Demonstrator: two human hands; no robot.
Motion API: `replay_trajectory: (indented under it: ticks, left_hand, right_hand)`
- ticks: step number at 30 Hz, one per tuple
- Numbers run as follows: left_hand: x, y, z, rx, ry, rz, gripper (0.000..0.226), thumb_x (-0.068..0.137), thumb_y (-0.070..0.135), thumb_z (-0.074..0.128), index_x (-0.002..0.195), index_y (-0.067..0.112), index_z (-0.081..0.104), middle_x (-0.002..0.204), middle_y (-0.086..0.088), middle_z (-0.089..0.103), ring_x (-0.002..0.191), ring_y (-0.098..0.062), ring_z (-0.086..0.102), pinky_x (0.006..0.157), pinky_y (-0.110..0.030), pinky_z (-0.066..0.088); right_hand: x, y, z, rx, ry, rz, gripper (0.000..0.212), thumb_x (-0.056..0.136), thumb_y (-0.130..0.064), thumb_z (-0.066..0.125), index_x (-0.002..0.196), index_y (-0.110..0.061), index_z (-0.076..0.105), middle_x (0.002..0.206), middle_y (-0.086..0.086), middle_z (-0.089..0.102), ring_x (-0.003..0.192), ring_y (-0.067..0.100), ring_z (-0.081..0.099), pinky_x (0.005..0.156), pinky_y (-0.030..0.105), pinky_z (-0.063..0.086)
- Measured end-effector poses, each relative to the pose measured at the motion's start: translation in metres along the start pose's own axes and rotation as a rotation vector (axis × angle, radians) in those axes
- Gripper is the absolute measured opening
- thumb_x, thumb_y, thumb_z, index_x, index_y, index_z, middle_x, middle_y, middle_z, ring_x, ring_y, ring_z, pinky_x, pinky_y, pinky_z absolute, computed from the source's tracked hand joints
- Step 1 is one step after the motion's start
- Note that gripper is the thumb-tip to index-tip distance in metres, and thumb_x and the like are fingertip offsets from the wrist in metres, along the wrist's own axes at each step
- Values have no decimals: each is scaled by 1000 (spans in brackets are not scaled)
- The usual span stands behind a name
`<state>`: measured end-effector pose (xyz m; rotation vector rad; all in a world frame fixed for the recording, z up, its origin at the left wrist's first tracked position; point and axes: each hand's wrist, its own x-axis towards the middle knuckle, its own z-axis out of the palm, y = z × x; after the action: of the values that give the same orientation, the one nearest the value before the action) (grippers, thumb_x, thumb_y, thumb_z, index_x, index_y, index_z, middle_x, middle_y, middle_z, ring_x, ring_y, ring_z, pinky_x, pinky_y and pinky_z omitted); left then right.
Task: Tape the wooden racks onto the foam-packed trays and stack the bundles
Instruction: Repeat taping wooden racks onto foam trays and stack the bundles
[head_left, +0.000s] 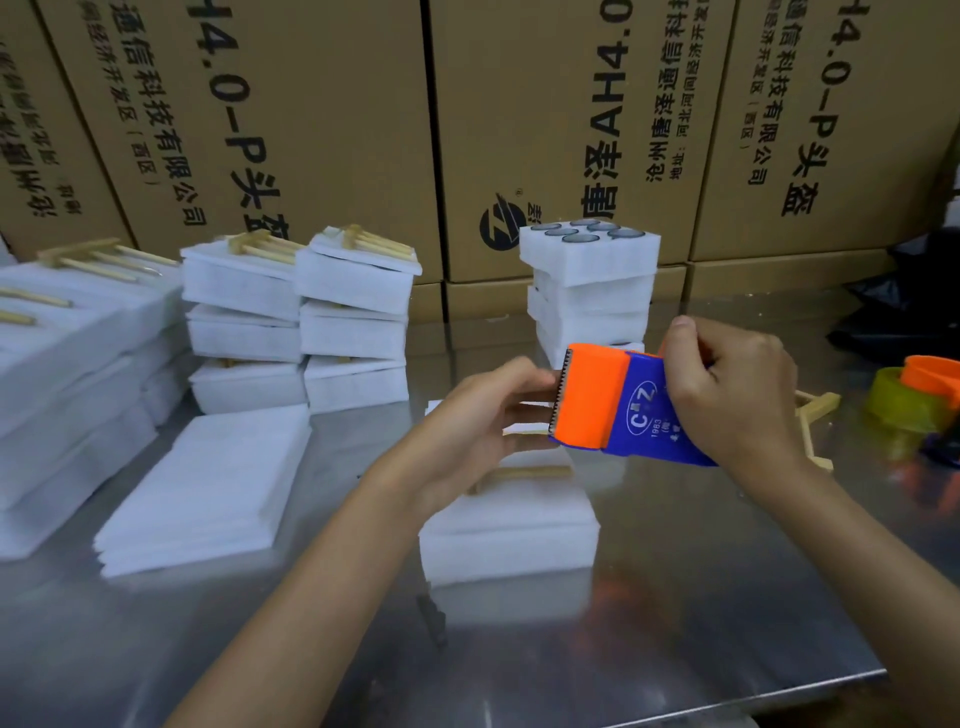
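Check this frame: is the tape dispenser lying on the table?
No. The right hand grips the tape dispenser in the air above the foam tray, and the left hand is at its toothed edge.

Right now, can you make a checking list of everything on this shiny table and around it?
Surface: shiny metal table.
Job's things: foam tray with wooden rack in front; finished stacks; untaped stack.
Clutter: foam sheets, spare dispenser, loose rack.
Grippers: right hand grips tape dispenser; left hand pinches at its toothed edge.
Cables: nothing seen.
Surroundings: cardboard boxes.
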<state>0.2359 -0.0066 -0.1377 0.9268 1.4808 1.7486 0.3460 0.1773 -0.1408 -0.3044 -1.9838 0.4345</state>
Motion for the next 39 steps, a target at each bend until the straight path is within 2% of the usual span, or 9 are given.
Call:
replay_trajectory:
  ticks: [3, 10, 15, 20, 26, 32, 34, 36, 39]
  left_hand:
    - [0, 0, -6, 20, -3, -24, 23, 94, 30, 58, 88, 22, 78, 93, -2, 72, 86, -12, 68, 80, -29, 58]
    - [2, -5, -14, 82, 173, -108, 21, 97, 25, 59, 98, 9, 73, 86, -4, 74, 77, -11, 70, 69, -26, 57]
    - [7, -1, -14, 142, 318, -81, 23, 98, 19, 57, 93, 7, 75, 89, -12, 76, 77, -17, 72, 71, -30, 60]
    - [8, 12, -35, -48, 331, -133, 28, 95, 9, 59, 75, 5, 78, 78, -12, 74, 67, -23, 75, 58, -28, 60]
    - [-24, 31, -154, -223, 706, -121, 22, 94, 10, 53, 83, -1, 68, 65, -6, 67, 56, -15, 71, 52, -23, 58]
    - [-43, 6, -191, -95, 652, -213, 31, 52, 18, 84, 80, 5, 81, 79, -5, 74, 65, -13, 72, 59, -22, 58]
    - [-39, -3, -190, -41, 678, -176, 31, 54, 12, 83, 83, 0, 80, 81, -7, 74, 67, -13, 72, 60, -21, 58]
    - [-36, -11, -184, 76, 690, -175, 5, 69, 2, 79, 74, 2, 79, 84, -10, 75, 69, -15, 71, 58, -20, 58]
    - [-34, -24, -174, 277, 682, -182, 16, 82, -4, 72, 70, 3, 79, 78, -11, 75, 63, -15, 70, 56, -17, 57]
  right_hand:
    - [2, 1, 5, 95, -68, 60, 37, 90, -48, 40, 64, -23, 46, 57, -14, 61, 67, -3, 64, 56, 20, 38]
    - [14, 4, 15, 143, -278, 154, 46, 95, -37, 50, 61, -5, 51, 54, -3, 62, 55, 10, 63, 55, 32, 41]
    - [28, 4, 27, 161, -513, 278, 58, 90, -64, 47, 74, -11, 64, 63, -11, 68, 60, 1, 66, 59, 29, 45]
    - [40, 10, 30, 156, -671, 409, 90, 55, -100, 38, 64, -13, 61, 61, 1, 70, 55, 12, 69, 58, 28, 47]
    - [46, 58, -3, -73, -791, 448, 82, 54, -97, 45, 51, -17, 62, 51, 1, 65, 47, 12, 66, 54, 25, 43]
    - [68, 79, -10, -223, -847, 479, 94, 50, -94, 44, 73, -8, 75, 58, 2, 70, 53, 16, 69, 56, 24, 45]
    - [70, 79, -4, -240, -884, 450, 89, 52, -93, 45, 72, -11, 74, 57, 0, 70, 56, 15, 69, 57, 25, 45]
    - [72, 80, 1, -270, -905, 430, 87, 52, -93, 47, 73, -12, 73, 57, -2, 69, 62, 16, 70, 57, 26, 46]
    - [72, 86, 6, -303, -924, 393, 94, 49, -94, 48, 77, -7, 70, 64, 3, 71, 67, 20, 70, 61, 28, 47]
